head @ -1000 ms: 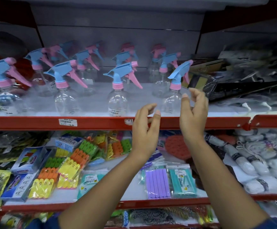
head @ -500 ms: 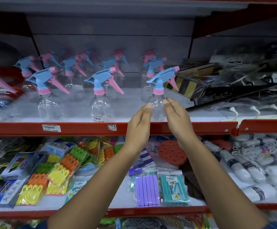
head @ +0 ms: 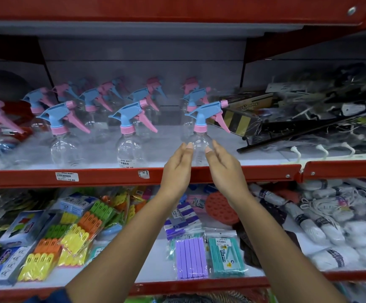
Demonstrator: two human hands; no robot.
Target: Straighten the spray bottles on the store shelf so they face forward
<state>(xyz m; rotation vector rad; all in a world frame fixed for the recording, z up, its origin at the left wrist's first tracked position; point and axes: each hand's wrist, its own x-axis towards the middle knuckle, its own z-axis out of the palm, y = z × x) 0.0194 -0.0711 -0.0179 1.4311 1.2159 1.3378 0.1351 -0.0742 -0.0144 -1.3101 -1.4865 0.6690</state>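
Note:
Several clear spray bottles with blue-and-pink trigger heads stand in rows on the red-edged shelf (head: 112,177). The rightmost front bottle (head: 200,127) has its nozzle pointing right, trigger hanging to the right. My left hand (head: 176,169) and my right hand (head: 223,169) rise in front of it, palms facing each other, fingers straight, fingertips at either side of its clear body. I cannot tell whether they touch it. Two more front bottles (head: 129,149) (head: 65,149) stand to the left, nozzles also pointing right.
Black wrapped items (head: 308,119) lie piled just right of the bottle. The shelf below holds coloured clip packs (head: 68,232), purple and teal stick packs (head: 190,256) and white cord bundles (head: 330,226). Another shelf hangs overhead (head: 177,9).
Both hands left the shelf's front edge, came closer together and now flank the rightmost front bottle. The view has shifted so the bottles sit further left and lower.

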